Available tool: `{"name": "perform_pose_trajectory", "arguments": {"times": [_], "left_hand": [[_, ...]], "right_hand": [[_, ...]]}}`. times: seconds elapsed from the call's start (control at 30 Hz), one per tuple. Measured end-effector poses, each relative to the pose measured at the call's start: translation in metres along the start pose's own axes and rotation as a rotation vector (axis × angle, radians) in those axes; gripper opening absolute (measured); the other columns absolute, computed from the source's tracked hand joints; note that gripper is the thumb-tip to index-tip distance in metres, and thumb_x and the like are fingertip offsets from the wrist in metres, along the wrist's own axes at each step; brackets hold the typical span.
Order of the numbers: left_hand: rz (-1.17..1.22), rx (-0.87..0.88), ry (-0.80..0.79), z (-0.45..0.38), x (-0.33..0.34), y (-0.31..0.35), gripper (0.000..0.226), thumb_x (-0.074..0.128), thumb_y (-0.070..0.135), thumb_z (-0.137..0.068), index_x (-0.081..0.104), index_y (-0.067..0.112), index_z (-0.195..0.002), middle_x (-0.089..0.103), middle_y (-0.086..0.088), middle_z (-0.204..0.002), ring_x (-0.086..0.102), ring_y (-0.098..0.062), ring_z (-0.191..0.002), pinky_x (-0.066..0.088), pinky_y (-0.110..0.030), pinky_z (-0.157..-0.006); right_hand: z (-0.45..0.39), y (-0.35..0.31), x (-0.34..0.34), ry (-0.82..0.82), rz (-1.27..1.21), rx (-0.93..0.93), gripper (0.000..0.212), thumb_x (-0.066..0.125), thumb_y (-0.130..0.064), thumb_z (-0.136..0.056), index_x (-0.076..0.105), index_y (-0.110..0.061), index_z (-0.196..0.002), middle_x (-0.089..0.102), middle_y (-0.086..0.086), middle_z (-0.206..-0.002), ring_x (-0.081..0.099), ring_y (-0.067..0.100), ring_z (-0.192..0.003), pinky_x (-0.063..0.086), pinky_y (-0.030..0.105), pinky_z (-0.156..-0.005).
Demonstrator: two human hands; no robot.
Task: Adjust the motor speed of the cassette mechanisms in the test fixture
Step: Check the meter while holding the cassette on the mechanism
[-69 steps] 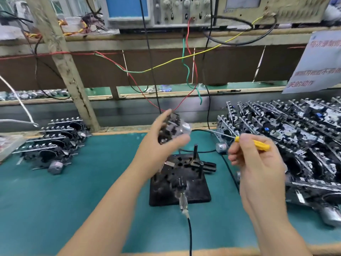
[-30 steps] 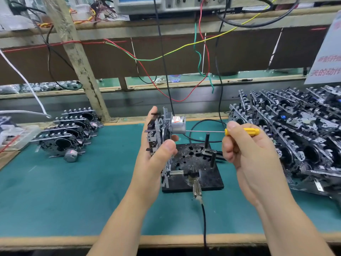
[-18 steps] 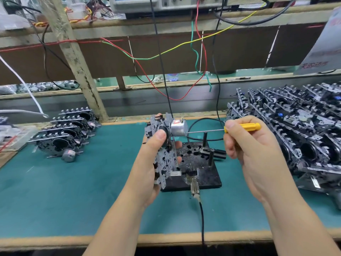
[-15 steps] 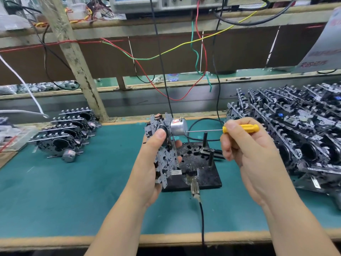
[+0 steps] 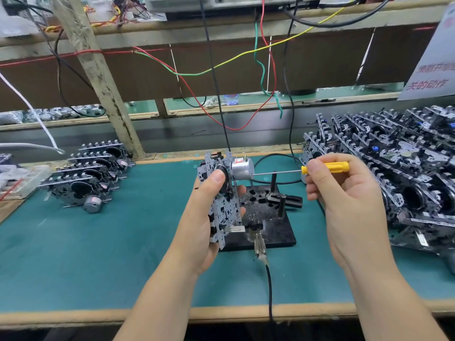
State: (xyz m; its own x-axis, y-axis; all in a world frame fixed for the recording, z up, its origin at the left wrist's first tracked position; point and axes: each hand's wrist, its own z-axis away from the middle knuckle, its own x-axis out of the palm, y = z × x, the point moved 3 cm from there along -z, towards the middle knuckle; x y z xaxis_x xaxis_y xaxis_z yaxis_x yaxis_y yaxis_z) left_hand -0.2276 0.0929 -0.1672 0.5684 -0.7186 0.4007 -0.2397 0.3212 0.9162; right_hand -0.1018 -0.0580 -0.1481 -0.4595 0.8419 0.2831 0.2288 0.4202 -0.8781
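Note:
My left hand grips a metal cassette mechanism held on edge above the green mat, thumb pressed on its black flywheel. Its silver motor points to the right. My right hand pinches a small yellow-handled screwdriver; the thin shaft runs level to the left and its tip meets the motor's end face. Behind and below the mechanism stands the black test fixture with upright pins, holding no mechanism.
A stack of mechanisms lies on the left of the mat, and a large pile fills the right. A black cable runs from the fixture's front connector over the bench edge. Coloured wires hang from instruments on the shelf above.
My left hand turned the mechanism on edge and lowered it in front of the fixture. The screwdriver tip came in from the right and now sits at the motor's end.

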Motion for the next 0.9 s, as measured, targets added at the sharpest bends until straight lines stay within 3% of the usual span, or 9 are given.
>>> {"name": "perform_pose_trajectory", "arguments": {"times": [0.37,0.9], "left_hand": [[0.027,-0.008,-0.010,0.0005,0.0011,-0.0003,0.072,0.069,0.057,-0.066,0.063,0.019,-0.127,0.072,-0.005,-0.116,0.070,-0.019,-0.105,0.057,-0.044,-0.090],[0.027,-0.005,-0.019,-0.0005,-0.0012,-0.0014,0.071,0.069,0.057,-0.064,0.063,0.020,-0.125,0.072,-0.002,-0.114,0.070,-0.019,-0.104,0.057,-0.045,-0.089]], "right_hand": [[0.0010,0.0027,0.0009,-0.024,-0.048,-0.011,0.006,0.066,-0.026,-0.093,0.069,-0.029,-0.089,0.067,-0.006,-0.080,0.059,0.011,-0.073,0.051,0.018,-0.066],[0.0022,0.0018,0.0011,-0.054,-0.052,-0.008,0.011,0.064,-0.030,-0.090,0.065,-0.021,-0.095,0.067,-0.002,-0.083,0.059,0.012,-0.074,0.051,0.020,-0.067]]}}
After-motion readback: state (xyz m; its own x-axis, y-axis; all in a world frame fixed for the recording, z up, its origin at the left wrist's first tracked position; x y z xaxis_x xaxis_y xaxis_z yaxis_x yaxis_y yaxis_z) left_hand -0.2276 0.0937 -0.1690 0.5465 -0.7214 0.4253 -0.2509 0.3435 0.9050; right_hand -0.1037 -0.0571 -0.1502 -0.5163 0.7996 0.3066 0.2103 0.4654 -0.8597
